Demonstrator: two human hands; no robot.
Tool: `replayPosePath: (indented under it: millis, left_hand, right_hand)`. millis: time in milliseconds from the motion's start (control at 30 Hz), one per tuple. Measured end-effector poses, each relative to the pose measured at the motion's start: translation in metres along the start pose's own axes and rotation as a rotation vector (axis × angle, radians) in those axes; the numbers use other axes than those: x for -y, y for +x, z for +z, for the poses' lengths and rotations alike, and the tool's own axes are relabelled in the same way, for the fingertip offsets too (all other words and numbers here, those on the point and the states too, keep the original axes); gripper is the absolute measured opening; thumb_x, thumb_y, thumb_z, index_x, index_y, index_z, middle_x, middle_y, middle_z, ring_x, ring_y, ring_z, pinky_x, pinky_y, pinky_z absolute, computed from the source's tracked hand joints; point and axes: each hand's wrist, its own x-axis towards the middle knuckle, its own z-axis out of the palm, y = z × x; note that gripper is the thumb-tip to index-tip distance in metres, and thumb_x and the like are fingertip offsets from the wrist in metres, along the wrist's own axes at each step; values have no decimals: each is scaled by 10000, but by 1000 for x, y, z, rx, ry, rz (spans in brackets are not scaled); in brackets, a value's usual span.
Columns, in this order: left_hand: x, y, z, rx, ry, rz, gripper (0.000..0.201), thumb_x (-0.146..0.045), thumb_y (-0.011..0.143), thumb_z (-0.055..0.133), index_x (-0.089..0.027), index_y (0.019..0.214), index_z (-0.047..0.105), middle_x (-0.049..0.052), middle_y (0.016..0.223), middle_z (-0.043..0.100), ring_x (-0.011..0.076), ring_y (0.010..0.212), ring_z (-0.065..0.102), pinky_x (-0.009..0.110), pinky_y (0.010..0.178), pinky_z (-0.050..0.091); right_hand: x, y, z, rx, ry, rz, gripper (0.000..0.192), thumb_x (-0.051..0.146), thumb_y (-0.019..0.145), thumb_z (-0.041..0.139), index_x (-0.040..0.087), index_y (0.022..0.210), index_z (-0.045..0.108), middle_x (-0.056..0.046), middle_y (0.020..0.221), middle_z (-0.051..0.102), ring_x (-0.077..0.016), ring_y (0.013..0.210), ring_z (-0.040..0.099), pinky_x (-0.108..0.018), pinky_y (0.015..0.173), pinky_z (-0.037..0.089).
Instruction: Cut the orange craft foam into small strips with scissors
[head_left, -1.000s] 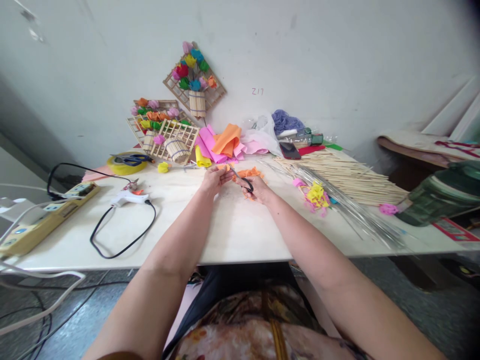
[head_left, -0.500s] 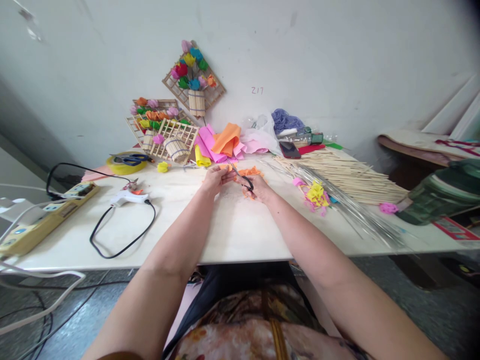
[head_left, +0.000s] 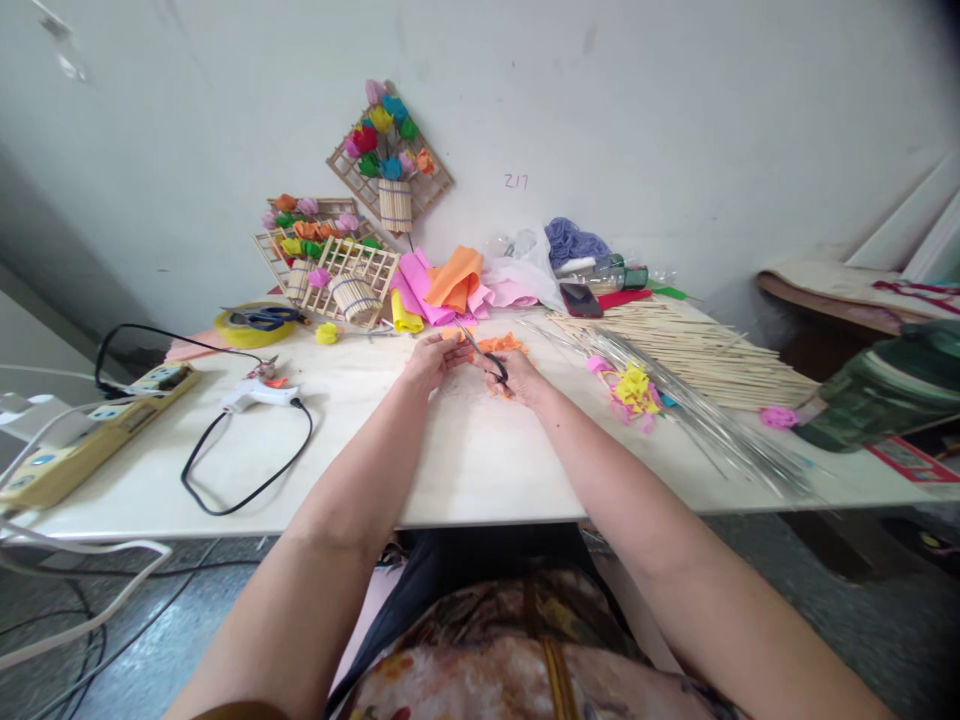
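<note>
While the right hand [head_left: 517, 378] closes its fingers through the dark handles of a pair of scissors [head_left: 484, 357], the blades angle up and left toward a small orange felt piece [head_left: 450, 336] that the left hand [head_left: 429, 360] pinches at the fingertips, holding it up off the desk [head_left: 465, 450], seemingly so the blades can reach its edge. The piece sits at the middle of the desk, toward the far side, just between the two hands. Orange scraps [head_left: 501, 345] lie touching the right hand's far side. Beyond them, rolled felt sheets [head_left: 442, 285] in pink, orange and yellow rest against the wall, within easy reach. To the right, a fan of bamboo sticks [head_left: 690, 350] and thin wires [head_left: 697, 420] spreads across the desk, with a yellow and pink flower [head_left: 634, 390] lying on them. To the left lie a glue gun [head_left: 255, 397] with its black cord, a power strip [head_left: 82, 430] and a tape roll [head_left: 251, 325]. Stick frames with felt flowers [head_left: 386, 165] lean on the wall, where the handwritten mark "Z17" [head_left: 514, 182] can be read.
</note>
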Motion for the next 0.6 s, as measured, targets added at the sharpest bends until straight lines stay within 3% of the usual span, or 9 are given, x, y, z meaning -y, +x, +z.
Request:
replayPosePath:
  millis: [333,600]
  left_hand:
    - [1,3,-1,-91,-69,44,120,-126,744,762,-132,737,642,27,664,689,94,586,658,199,638,555]
    - [0,2,-2,-86,-44,43,91,-151,737,758,-131,766,674,42,735,720,102,623,671,201,629,527]
  right_hand:
    - [1,-1,3,-11,-2,11,159,298,895,651,139,891,640,80,461,478,-43,302,360,-145,274,191]
    - [2,-3,4,-29,18,8,174,272,895,650,143,790,597,66,474,504,-40,304,381,-149,278,203]
